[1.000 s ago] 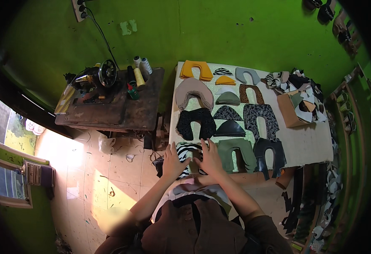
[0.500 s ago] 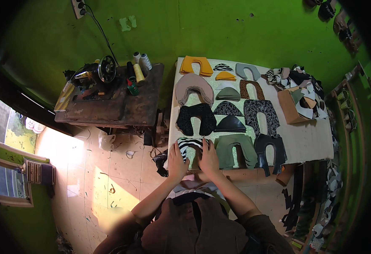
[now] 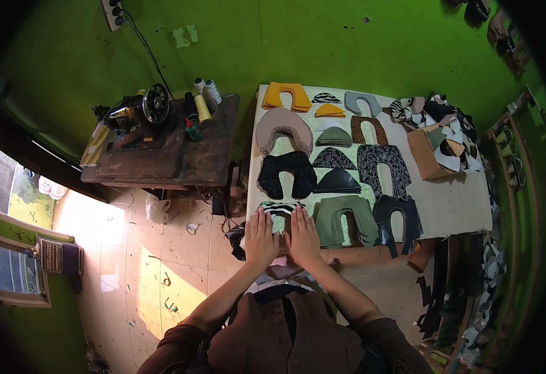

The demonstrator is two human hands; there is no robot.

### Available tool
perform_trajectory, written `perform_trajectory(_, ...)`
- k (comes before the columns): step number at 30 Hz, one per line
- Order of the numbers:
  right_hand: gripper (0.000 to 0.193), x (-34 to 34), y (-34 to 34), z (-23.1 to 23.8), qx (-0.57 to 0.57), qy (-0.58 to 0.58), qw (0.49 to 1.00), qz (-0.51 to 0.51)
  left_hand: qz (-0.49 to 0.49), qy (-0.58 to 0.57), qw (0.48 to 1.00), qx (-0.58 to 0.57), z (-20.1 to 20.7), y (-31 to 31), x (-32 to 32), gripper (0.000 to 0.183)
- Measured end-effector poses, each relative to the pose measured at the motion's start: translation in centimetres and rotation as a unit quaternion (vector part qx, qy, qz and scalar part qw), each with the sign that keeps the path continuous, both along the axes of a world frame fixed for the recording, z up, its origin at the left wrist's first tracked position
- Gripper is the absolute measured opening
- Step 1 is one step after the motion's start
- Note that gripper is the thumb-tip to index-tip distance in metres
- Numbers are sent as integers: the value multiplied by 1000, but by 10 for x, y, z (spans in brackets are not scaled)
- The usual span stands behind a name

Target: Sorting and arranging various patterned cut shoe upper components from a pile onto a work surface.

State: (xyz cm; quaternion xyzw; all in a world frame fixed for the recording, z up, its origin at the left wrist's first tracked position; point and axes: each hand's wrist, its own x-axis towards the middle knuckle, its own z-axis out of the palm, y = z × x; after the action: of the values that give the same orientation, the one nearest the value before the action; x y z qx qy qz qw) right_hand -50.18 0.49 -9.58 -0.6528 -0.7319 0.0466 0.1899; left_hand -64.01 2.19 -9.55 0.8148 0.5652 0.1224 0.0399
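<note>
A black-and-white striped, arch-shaped cut piece (image 3: 280, 208) lies at the near left of the table. My left hand (image 3: 261, 242) rests flat on its left leg, fingers stretched out. On the right leg lies my right hand (image 3: 303, 238), also flat with straight fingers. Both palms hide most of the piece; its curved top and the gap between the legs show. Right of my right hand is a stack of olive-green arch pieces (image 3: 329, 218), followed by dark arch pieces (image 3: 385, 218). A black lacy arch piece (image 3: 270, 177) lies just beyond my fingertips.
Several more cut pieces cover the pale table (image 3: 438, 212), including beige arches (image 3: 268, 128) and yellow arches (image 3: 275, 95). A cardboard box of scraps (image 3: 423, 156) stands at the right. Leftward, a sewing machine (image 3: 129, 113) sits on a wooden stand (image 3: 142, 163) with thread cones (image 3: 202, 108).
My hands have moved from gripping the striped piece's outer edges to lying flatter over its legs, covering more of it. The piece stays in about the same place.
</note>
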Motion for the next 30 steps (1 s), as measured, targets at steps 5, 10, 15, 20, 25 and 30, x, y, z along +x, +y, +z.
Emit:
perform_trajectory(5,54,8,4,19,24,20,999,14,10,-58,998,12,19,4,2,54)
perform_trajectory(10,45,45,15,55,138,101,985,14,6,-107,993,41,46,21,11,49)
perform_trajectory(15,29,94,9,54,197,84,975,-51,-47,-155,983,85,59,19,58,37)
perform_trajectory(20,21,144,-18,58,189,86,976,-60,-98,-221,970,36,63,-8,122,15)
perform_trajectory(25,16,205,-39,59,140,82,986,-26,-82,-166,982,23,66,-28,189,14)
perform_trajectory(30,14,261,-53,57,114,69,991,-15,-69,-213,975,1,64,-45,244,15)
